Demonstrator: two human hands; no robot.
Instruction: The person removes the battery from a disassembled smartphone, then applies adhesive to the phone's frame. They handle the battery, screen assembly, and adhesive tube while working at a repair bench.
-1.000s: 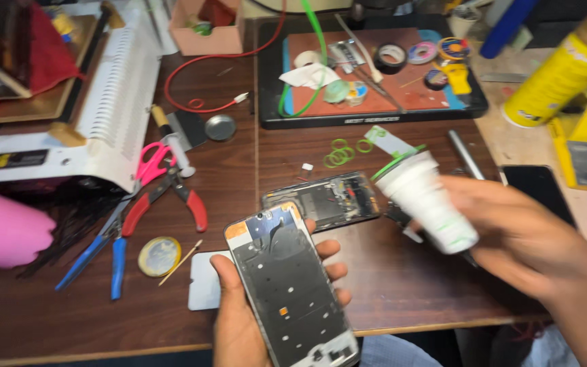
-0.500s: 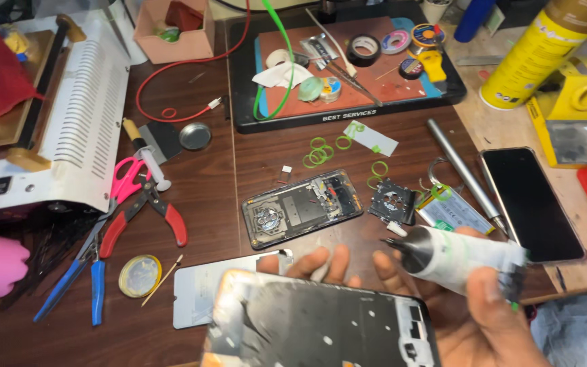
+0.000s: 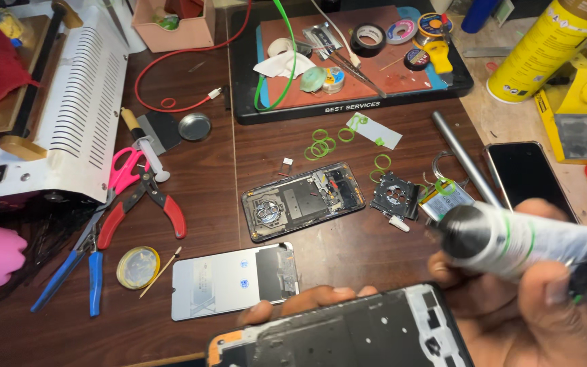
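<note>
Swung nearer, right hand (image 3: 545, 306) grips white glue tube (image 3: 518, 238); left hand (image 3: 307, 302) grips flat phone frame (image 3: 348, 336).

Two bare hands (image 3: 511, 306), no gloves, rings or sleeves

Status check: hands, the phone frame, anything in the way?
Left hand under the phone frame, grip shut. Right hand shut on the glue tube, held above the frame. Nothing between tube and frame.

Bright, even overhead light, soft shadows, mild glare on the table (image 3: 205, 204) — nearest things blurred, the rest sharp.
</note>
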